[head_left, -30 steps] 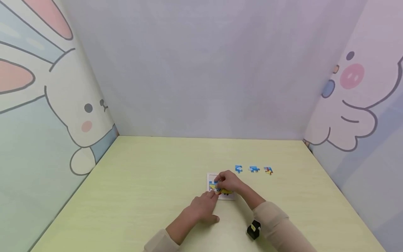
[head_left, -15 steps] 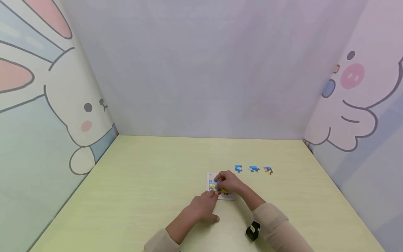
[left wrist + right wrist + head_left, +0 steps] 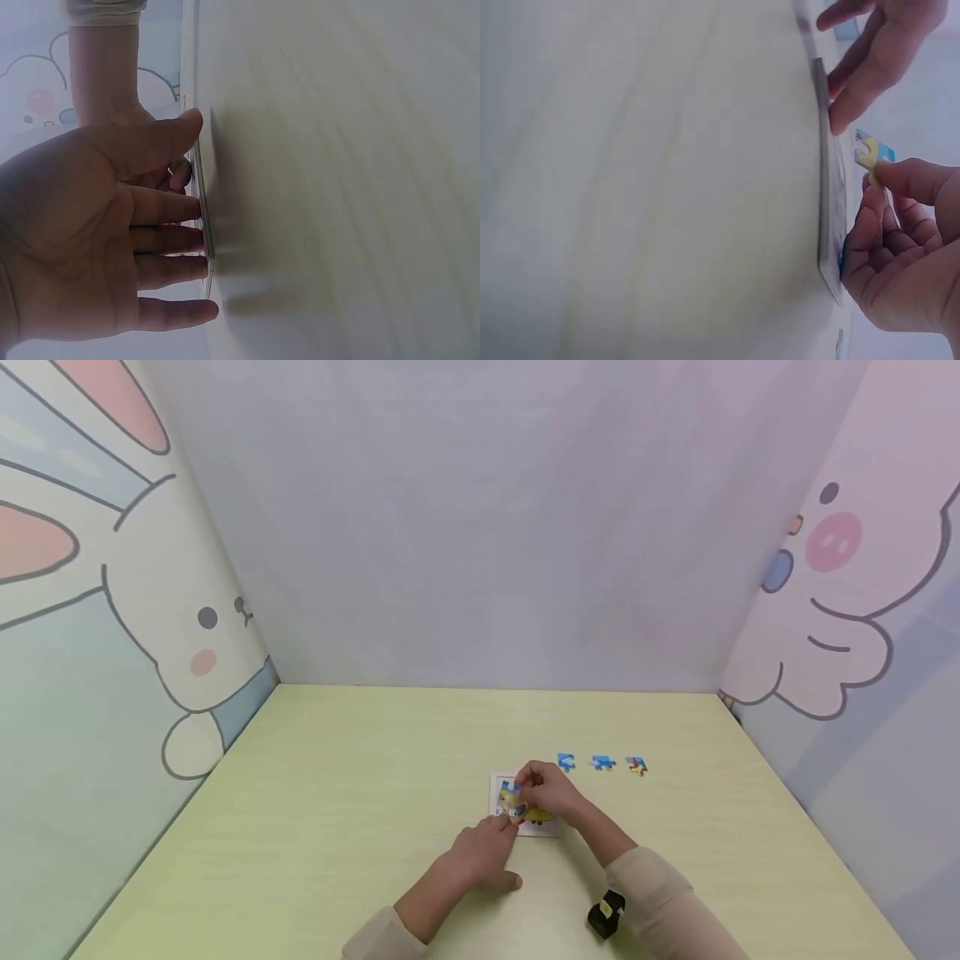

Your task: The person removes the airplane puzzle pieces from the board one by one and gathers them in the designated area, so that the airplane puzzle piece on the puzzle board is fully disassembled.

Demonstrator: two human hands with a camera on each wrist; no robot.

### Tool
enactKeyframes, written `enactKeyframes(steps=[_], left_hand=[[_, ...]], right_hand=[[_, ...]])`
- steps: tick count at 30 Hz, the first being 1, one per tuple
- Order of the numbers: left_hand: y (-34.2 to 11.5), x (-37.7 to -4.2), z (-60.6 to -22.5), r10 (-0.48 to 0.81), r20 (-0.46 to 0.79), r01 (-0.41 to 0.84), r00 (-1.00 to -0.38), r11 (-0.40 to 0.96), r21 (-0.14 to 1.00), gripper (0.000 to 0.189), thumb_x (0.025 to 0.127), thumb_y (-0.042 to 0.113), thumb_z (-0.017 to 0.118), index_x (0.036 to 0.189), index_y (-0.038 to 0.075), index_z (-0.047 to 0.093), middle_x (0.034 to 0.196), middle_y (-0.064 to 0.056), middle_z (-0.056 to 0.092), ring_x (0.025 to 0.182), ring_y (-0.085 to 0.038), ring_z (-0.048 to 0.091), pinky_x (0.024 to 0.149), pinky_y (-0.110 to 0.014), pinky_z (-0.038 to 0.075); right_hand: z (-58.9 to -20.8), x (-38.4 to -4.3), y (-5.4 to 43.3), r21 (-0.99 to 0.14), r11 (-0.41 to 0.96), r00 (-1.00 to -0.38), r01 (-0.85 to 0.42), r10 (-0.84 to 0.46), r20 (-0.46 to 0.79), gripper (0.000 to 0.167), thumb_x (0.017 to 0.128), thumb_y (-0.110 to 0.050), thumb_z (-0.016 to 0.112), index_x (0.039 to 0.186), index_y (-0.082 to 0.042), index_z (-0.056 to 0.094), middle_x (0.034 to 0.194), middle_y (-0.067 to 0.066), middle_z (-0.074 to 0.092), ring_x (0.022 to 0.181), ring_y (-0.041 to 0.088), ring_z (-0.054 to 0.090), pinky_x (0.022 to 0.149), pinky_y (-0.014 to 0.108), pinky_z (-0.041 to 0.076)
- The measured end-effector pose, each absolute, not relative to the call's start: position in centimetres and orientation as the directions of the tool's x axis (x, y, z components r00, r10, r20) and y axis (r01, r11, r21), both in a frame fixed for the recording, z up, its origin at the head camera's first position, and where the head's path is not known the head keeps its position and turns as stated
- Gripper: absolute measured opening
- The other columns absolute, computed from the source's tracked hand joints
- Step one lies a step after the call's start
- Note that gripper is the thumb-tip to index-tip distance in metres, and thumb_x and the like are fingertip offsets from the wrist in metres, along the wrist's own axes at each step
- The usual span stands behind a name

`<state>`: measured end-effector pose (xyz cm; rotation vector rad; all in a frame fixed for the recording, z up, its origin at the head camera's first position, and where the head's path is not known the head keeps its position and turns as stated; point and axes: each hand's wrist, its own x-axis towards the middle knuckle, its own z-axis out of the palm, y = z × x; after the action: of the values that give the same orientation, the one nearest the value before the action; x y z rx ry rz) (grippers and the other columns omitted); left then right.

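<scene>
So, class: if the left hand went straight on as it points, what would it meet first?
Touching the board, the left hand would probably meet the right hand or its piece; depth is unclear.

Head view bright; 2 wrist views dimmer, hazy; soft shadows on table (image 3: 360, 180).

Looks like a staged tabletop booth (image 3: 450, 635), nursery-style decor; home, studio or classroom can't be told from these views. Evidence: pale yellow-green table (image 3: 360, 760), faint wood-like streaks, walled on three sides close against its edges. Backdrop (image 3: 465, 527) plain lilac-grey, soft wrinkles like cloth. Left panel (image 3: 52, 710): big cartoon rabbit (image 3: 165, 618), grey outlines, pink inner ears. Right panel (image 3: 862, 777): cartoon pig (image 3: 834, 542), pink snout, same outline style. Panels meet backdrop at table's far corners. Left wrist view catches part of the pig print too; wider room out of sight
</scene>
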<state>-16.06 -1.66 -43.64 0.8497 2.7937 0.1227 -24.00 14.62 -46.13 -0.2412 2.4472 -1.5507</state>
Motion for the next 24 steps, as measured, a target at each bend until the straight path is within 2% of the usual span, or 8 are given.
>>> enactKeyframes(steps=[4, 11, 24], left_hand=[[-1.7, -16.3, -43.7, 0.562, -0.177, 0.545, -0.808, 0.827, 0.140, 0.070, 0.075, 0.048, 0.072, 0.128, 0.005, 0.053, 0.120, -0.004, 0.050, 0.110, -0.019, 0.049, 0.072, -0.036, 0.049], [-1.6, -16.3, -43.8, 0.557, -0.185, 0.540, -0.810, 0.831, 0.137, 0.070, 0.075, 0.048, 0.072, 0.127, 0.004, 0.053, 0.122, -0.005, 0.050, 0.110, -0.020, 0.049, 0.074, -0.037, 0.049], [-1.7, -16.1, -44.4, 0.560, -0.162, 0.543, -0.812, 0.828, 0.141, 0.070, 0.074, 0.047, 0.073, 0.128, 0.006, 0.052, 0.123, -0.003, 0.049, 0.113, -0.019, 0.047, 0.073, -0.035, 0.049]], right_hand=[[-45.9, -24.1, 14.8, -0.932, 0.362, -0.963, -0.003, -0.252, -0.095, 0.009, 0.084, 0.003, 0.060, 0.092, -0.001, 0.058, 0.078, 0.008, 0.055, 0.069, 0.020, 0.051, 0.061, 0.031, 0.047], [-46.2, -23.9, 14.9, -0.935, 0.354, -0.950, -0.039, -0.303, -0.075, 0.009, 0.084, 0.000, 0.062, 0.092, -0.001, 0.059, 0.078, 0.007, 0.055, 0.071, 0.019, 0.051, 0.062, 0.029, 0.047], [-45.3, -22.2, 15.8, -0.938, 0.337, -0.960, -0.083, -0.280, -0.016, 0.010, 0.084, 0.000, 0.062, 0.094, 0.002, 0.059, 0.078, 0.007, 0.054, 0.070, 0.017, 0.049, 0.060, 0.027, 0.046]])
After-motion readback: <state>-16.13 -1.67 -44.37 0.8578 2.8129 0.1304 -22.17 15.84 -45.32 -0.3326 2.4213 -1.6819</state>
